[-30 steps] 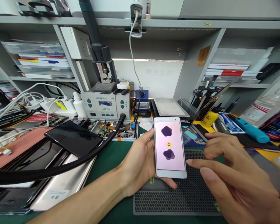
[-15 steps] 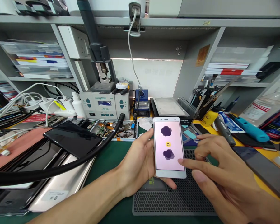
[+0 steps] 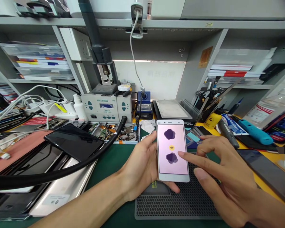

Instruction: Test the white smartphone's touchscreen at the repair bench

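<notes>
Grey shelving (image 3: 171, 24) spans the back, above a green mat (image 3: 112, 156); over on the left all steady, the left hand (image 3: 142, 166) holding the white phone (image 3: 173, 150) at centre, same pink screen as half a second ago; and on the right, movement, the right hand (image 3: 230, 171) having slid its index fingertip up the screen's right side to just beside the lower purple blot; a second ago that fingertip was outside the phone's edge!

Now the grips; left hand half open, palm up, thumb against the phone's left edge, fingers running behind, one fingertip poking out below; right hand loosely spread, index pointing, thumb well apart, the others bent, nothing in its grasp; whether the fingertip touches the glass, I can't tell.

Textures, left to right; a glossy black phone (image 3: 73, 141) lies tilted on the pile; a thick, smooth hose (image 3: 83, 163) curves past it; a shallow tray (image 3: 130, 142) brims with small circuit boards; beneath the white phone, a dark pad (image 3: 171, 207) with a honeycomb grid; farther right, a rounded bright-blue handle (image 3: 256, 132).
</notes>
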Demonstrator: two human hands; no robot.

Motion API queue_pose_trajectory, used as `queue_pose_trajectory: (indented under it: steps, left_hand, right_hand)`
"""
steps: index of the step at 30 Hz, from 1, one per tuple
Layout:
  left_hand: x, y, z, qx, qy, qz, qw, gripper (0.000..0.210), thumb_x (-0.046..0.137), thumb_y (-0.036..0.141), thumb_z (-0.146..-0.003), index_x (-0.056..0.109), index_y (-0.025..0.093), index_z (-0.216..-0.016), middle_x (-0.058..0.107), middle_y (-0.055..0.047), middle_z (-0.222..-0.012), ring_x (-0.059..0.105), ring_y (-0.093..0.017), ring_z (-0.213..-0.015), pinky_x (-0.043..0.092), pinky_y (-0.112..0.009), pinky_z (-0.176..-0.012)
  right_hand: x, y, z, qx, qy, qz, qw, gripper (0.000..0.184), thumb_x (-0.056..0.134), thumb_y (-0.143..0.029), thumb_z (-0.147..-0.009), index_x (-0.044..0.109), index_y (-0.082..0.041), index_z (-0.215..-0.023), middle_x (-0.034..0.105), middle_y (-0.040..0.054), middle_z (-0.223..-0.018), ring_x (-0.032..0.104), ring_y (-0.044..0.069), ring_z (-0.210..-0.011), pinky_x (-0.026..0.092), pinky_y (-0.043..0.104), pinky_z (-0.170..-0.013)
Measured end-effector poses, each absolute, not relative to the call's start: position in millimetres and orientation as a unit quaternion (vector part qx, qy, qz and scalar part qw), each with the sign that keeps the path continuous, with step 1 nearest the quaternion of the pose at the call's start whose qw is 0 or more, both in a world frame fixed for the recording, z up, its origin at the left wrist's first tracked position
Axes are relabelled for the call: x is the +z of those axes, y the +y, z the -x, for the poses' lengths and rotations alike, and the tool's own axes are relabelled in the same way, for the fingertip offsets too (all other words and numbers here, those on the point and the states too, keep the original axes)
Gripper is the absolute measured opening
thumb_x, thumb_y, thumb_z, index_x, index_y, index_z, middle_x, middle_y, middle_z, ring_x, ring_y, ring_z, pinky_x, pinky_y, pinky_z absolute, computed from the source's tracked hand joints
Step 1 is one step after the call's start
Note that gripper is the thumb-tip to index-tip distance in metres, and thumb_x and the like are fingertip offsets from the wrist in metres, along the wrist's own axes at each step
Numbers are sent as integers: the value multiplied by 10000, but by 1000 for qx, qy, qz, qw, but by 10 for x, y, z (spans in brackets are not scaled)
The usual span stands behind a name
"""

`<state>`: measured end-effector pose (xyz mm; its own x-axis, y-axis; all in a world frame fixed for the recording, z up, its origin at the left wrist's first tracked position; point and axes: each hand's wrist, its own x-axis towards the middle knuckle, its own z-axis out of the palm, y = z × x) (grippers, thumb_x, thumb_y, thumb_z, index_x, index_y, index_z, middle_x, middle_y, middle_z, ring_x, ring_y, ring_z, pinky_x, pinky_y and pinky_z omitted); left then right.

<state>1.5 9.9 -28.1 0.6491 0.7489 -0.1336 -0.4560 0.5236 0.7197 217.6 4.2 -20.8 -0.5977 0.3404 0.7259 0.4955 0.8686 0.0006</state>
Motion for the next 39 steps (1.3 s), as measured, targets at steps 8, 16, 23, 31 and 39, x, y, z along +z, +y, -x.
queue_pose_trajectory:
  steps: [8,16,23,31,39]
  left_hand:
    - [-280,106,-19,358,224,-330,844,658,322,655,-956,638,204,-1316,633,-185,-1270,643,-355,-1011,572,-393,-608]
    - [-269,99,-17,360,234,-332,840,648,339,673,-945,627,237,-1329,616,-168,-1291,633,-316,-954,570,-410,-616]
    - [-275,102,-17,360,229,-330,842,666,315,664,-954,633,210,-1322,624,-181,-1280,631,-327,-971,568,-399,-605]
    - [-287,104,-26,360,222,-333,843,662,329,659,-955,633,203,-1327,629,-189,-1284,633,-375,-1049,569,-389,-601]
    - [-287,108,-19,360,226,-335,841,659,339,663,-952,637,208,-1323,630,-187,-1291,630,-386,-1067,572,-397,-606]
  right_hand:
    - [-230,70,-2182,-114,-886,239,382,398,554,-82,-804,694,-122,-1174,515,96,-948,533,262,-892,470,480,-779]
    - [-203,0,-2204,-107,-866,242,424,442,527,-75,-787,701,-171,-1182,502,74,-929,535,242,-862,470,508,-824]
    - [-183,-3,-2189,-101,-874,218,422,363,531,-45,-776,711,-108,-1086,489,71,-893,504,229,-843,454,510,-796]
    - [-221,49,-2183,-114,-875,233,409,321,552,-59,-806,732,-111,-1067,490,70,-891,500,230,-847,450,508,-821]
    - [-232,42,-2194,-113,-880,243,393,338,541,-64,-812,731,-93,-1090,500,91,-898,498,243,-847,431,470,-759]
